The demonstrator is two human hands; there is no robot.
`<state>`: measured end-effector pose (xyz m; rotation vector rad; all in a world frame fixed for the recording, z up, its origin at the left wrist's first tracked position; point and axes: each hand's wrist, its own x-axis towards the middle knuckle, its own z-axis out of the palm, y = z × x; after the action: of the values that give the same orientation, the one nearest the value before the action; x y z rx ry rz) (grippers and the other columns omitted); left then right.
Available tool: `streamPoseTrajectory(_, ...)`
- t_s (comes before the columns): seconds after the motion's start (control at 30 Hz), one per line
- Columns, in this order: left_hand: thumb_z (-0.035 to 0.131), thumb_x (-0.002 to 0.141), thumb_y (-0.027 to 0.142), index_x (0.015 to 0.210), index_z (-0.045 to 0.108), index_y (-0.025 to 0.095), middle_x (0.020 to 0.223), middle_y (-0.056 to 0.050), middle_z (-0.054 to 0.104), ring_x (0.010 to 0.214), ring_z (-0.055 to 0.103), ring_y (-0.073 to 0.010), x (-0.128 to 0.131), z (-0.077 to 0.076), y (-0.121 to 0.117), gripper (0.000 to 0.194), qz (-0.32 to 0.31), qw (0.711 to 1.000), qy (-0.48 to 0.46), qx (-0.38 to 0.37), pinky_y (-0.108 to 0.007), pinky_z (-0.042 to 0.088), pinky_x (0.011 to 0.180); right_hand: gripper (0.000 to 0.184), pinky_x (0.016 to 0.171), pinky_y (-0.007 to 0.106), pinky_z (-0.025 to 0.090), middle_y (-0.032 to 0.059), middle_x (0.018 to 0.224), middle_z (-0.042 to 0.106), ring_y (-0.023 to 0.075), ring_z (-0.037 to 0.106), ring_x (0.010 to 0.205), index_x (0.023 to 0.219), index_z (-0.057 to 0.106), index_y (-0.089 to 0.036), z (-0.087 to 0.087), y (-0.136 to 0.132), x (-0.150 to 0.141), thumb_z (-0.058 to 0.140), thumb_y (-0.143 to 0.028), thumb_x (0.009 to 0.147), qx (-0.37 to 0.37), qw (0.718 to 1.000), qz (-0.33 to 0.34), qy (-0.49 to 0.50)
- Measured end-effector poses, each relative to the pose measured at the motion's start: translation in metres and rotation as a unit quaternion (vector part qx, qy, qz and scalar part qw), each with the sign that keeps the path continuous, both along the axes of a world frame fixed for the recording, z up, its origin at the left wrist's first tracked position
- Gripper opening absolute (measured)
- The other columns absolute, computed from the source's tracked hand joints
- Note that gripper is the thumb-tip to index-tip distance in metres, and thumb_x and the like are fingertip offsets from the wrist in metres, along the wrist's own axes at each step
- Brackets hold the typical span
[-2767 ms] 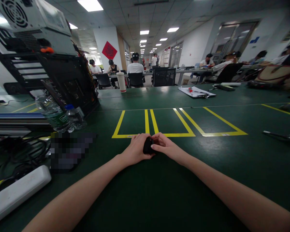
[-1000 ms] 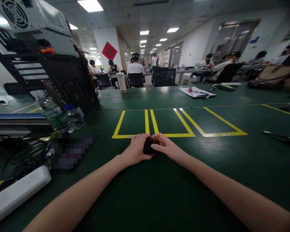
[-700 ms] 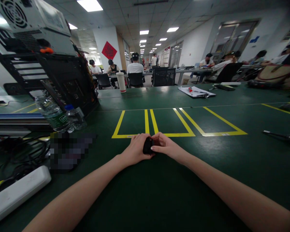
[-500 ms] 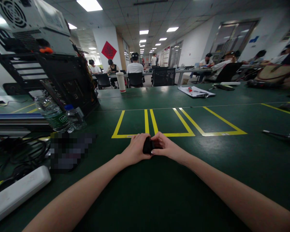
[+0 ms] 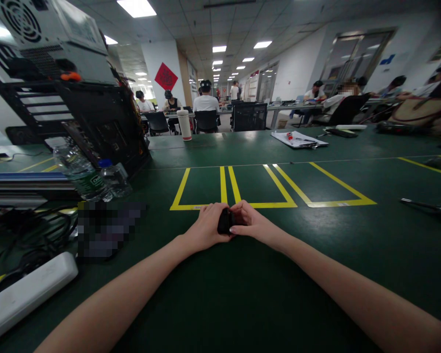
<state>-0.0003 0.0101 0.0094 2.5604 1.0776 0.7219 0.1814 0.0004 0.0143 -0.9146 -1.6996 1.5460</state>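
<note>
Both my hands rest on the green table mat [image 5: 242, 289], joined around a small black object [image 5: 225, 221]. My left hand [image 5: 207, 227] wraps it from the left with curled fingers. My right hand [image 5: 253, 223] pinches it from the right, thumb on the near side. Most of the object is hidden between the fingers, so I cannot name it. The hands sit just in front of the yellow taped boxes [image 5: 238, 189].
An open computer case [image 5: 95, 122] and a grey power supply [image 5: 47, 34] stand at the left, with two water bottles [image 5: 84, 174], cables and a white power strip [image 5: 25, 291]. A cup [image 5: 184, 124], a clipboard [image 5: 299, 139] and a tool [image 5: 426, 207] lie farther off. Several people sit at far tables.
My right thumb and fingers have shifted slightly on the black object. Both arms stay where they were.
</note>
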Motion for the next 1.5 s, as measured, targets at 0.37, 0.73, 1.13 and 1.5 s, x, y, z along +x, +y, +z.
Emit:
streamPoseTrajectory(0.37, 0.067, 0.065, 0.030, 0.111, 0.036, 0.024, 0.108, -0.004, 0.048, 0.101, 0.047, -0.0242, -0.001, 0.007, -0.002, 0.056, -0.006, 1.000, 0.003, -0.025, -0.042, 0.034, 0.088, 0.024, 0.091, 0.040, 0.038, 0.0017, 0.102, 0.051, 0.0181, 0.049, 0.102, 0.095, 0.044, -0.022, -0.002, 0.000, -0.002, 0.057, -0.026, 0.075, 0.006, 1.000, -0.030, 0.005)
streamPoseTrajectory(0.73, 0.069, 0.063, 0.028, 0.110, 0.037, 0.021, 0.107, -0.004, 0.049, 0.099, 0.047, -0.0226, 0.000, 0.000, 0.001, 0.058, -0.008, 1.000, 0.001, 0.001, -0.039, 0.034, 0.087, 0.033, 0.091, 0.041, 0.037, 0.0027, 0.103, 0.051, 0.0187, 0.049, 0.102, 0.098, 0.043, -0.022, -0.008, 0.003, 0.000, 0.061, -0.029, 0.072, 0.025, 1.000, 0.003, 0.000)
streamPoseTrajectory(1.13, 0.066, 0.066, 0.030, 0.111, 0.035, 0.023, 0.109, -0.005, 0.049, 0.101, 0.047, -0.0245, -0.001, 0.008, -0.002, 0.055, -0.014, 1.000, 0.006, -0.023, -0.042, 0.034, 0.087, 0.033, 0.092, 0.040, 0.038, 0.0024, 0.101, 0.051, 0.0170, 0.050, 0.100, 0.099, 0.043, -0.021, -0.006, 0.006, 0.002, 0.061, -0.020, 0.071, -0.010, 1.000, -0.003, 0.011)
streamPoseTrajectory(1.5, 0.067, 0.064, 0.030, 0.110, 0.036, 0.022, 0.107, -0.005, 0.049, 0.098, 0.048, -0.0240, -0.001, 0.007, -0.001, 0.056, -0.007, 1.000, 0.002, -0.016, -0.042, 0.034, 0.086, 0.020, 0.091, 0.040, 0.037, 0.0014, 0.098, 0.052, 0.0168, 0.050, 0.098, 0.091, 0.046, -0.021, -0.005, 0.003, 0.001, 0.057, -0.025, 0.075, 0.003, 0.999, -0.019, 0.030)
